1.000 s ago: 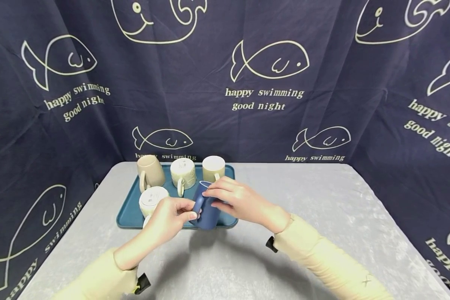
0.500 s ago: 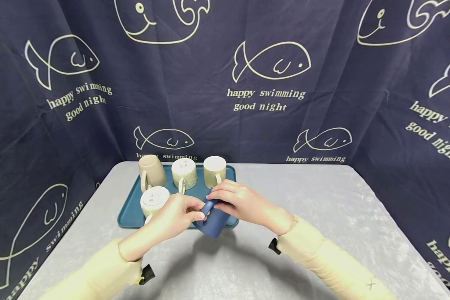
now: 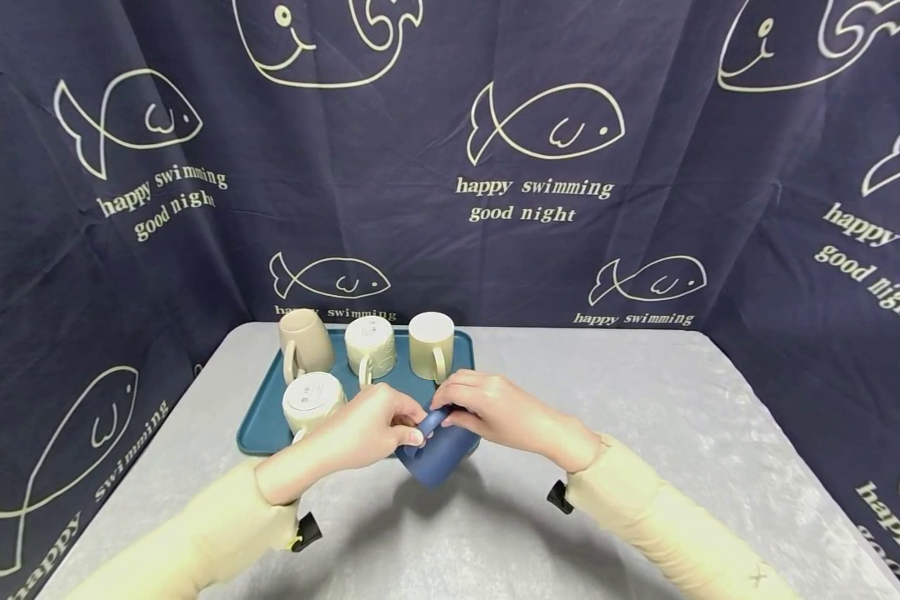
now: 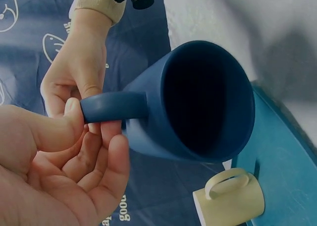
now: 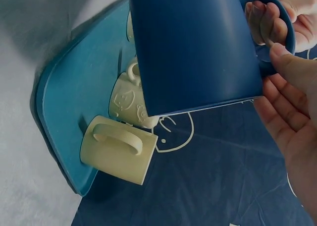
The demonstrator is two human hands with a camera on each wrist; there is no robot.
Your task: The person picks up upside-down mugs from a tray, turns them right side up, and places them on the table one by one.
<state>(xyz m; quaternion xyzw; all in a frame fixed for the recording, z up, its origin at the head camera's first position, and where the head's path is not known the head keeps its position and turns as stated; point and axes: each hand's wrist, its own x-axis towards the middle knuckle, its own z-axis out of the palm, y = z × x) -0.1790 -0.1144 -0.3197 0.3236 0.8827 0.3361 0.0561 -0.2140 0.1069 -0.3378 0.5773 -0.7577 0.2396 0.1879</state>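
A dark blue mug [image 3: 438,460] is held tilted over the tray's front edge, its handle side up. My left hand [image 3: 371,427] pinches its handle [image 4: 116,106] between thumb and fingers. In the left wrist view, the dark opening [image 4: 208,102] of the mug faces that camera. My right hand [image 3: 498,415] holds the other end of the handle. In the right wrist view, the right thumb [image 5: 282,57] presses on the handle and the fingers lie by the base edge. Both hands are close together on the mug.
A teal tray [image 3: 258,421] holds several mugs: a beige one [image 3: 317,343], an embossed cream one [image 3: 375,357], a pale yellow one [image 3: 426,354] and a cream one [image 3: 311,410] at front left. The embossed and front cream mugs are upside down. Dark curtains surround the grey table [image 3: 615,392].
The blue mug has turned between the hands, tilting further with its base swinging up to the right and its handle coming on top. Both hands have shifted slightly right with it.
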